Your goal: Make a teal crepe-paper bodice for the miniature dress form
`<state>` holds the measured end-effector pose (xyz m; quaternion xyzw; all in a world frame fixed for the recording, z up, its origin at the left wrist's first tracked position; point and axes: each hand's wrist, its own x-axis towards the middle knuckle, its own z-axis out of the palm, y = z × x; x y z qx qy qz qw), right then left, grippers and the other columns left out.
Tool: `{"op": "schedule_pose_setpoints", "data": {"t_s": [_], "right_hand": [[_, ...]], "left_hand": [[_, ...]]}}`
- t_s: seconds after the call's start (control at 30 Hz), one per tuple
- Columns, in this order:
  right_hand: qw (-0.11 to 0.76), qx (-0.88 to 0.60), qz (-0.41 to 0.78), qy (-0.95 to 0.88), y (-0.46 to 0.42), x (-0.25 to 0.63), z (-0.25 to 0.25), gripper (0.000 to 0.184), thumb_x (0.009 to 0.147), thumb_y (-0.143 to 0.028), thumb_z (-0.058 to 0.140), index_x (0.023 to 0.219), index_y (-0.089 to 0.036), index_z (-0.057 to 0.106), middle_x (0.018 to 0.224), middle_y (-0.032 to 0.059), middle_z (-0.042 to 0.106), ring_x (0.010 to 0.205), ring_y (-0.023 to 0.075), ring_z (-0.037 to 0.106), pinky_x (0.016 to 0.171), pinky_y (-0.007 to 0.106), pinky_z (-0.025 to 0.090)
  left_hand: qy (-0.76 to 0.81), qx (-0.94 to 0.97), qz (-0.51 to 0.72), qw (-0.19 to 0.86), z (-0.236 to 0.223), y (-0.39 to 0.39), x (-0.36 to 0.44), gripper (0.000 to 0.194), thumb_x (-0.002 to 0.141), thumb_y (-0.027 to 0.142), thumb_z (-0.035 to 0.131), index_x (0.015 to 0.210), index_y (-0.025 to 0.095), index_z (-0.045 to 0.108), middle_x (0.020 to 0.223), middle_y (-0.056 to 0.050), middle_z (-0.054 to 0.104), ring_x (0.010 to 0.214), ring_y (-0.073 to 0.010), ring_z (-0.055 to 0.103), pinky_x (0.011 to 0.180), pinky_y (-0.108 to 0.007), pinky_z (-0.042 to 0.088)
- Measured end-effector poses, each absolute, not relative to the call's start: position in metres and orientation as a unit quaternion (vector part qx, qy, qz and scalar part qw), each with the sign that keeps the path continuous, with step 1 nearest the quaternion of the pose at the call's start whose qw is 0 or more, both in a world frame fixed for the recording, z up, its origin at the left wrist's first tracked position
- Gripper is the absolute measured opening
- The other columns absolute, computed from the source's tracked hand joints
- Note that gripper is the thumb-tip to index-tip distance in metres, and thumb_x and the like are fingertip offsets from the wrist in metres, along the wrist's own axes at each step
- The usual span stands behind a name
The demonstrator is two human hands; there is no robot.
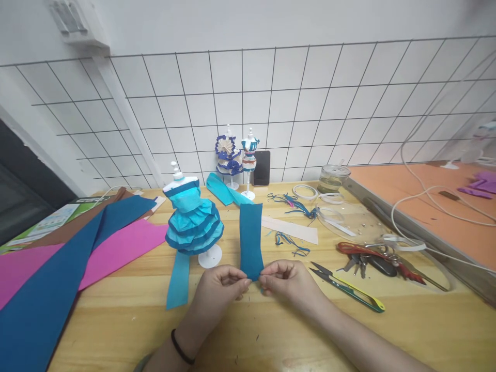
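Note:
A dark teal strip of crepe paper (251,240) stands up from the table between my hands. My left hand (222,289) pinches its lower left corner, and my right hand (289,284) pinches the lower right corner. Left of the strip is a small white mannequin in a ruffled turquoise and teal paper dress (194,214). A light turquoise paper strip (178,281) lies flat just below that dress. Close to my right forearm rest thread snips with yellow and green handles (349,289).
Two smaller dressed mannequins (229,160) and a phone (262,168) stand by the tiled wall. Blue and pink paper sheets (132,245) cover the left side. Keys (362,263), ribbon rolls (305,192), paper scraps (289,243) and a glass jar (333,178) lie to the right.

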<state>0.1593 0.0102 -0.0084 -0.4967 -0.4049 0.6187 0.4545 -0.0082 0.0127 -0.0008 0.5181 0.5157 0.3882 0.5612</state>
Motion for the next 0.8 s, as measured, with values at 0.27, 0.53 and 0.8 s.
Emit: {"op": "schedule_pose_setpoints", "data": {"t_s": [0.27,0.53,0.8], "right_hand": [[0.458,-0.479,0.628,-0.407,0.0112,0.1595,-0.0108,0.026,0.049,-0.031,0.078,0.058,-0.013,0.061,0.044,-0.0018,0.062,0.039,0.0088,0.054,0.043,0.02,0.04],[0.474,-0.449,0.638,-0.409,0.0114,0.1588,-0.0125,0.032,0.05,-0.032,0.078,0.065,-0.015,0.055,0.049,-0.0049,0.058,0.041,0.0086,0.054,0.044,0.022,0.043],[0.475,-0.436,0.645,-0.41,0.0112,0.1586,-0.0135,0.036,0.052,-0.033,0.078,0.07,-0.016,0.052,0.05,-0.0073,0.055,0.041,0.007,0.052,0.043,0.021,0.043]], "left_hand": [[0.51,0.522,0.387,0.563,-0.0007,0.0124,-0.0078,0.015,0.061,0.025,0.069,0.066,0.013,0.06,0.053,0.0,0.062,0.049,-0.0106,0.056,0.047,-0.021,0.044],[0.493,0.524,0.392,0.573,-0.0014,0.0113,-0.0096,0.028,0.064,0.024,0.068,0.078,0.018,0.045,0.051,0.006,0.058,0.048,-0.0106,0.055,0.045,-0.021,0.044],[0.5,0.505,0.369,0.599,0.0009,0.0119,-0.0077,0.046,0.066,0.022,0.066,0.101,0.015,0.038,0.057,0.004,0.06,0.048,-0.0118,0.057,0.044,-0.022,0.045]]}}
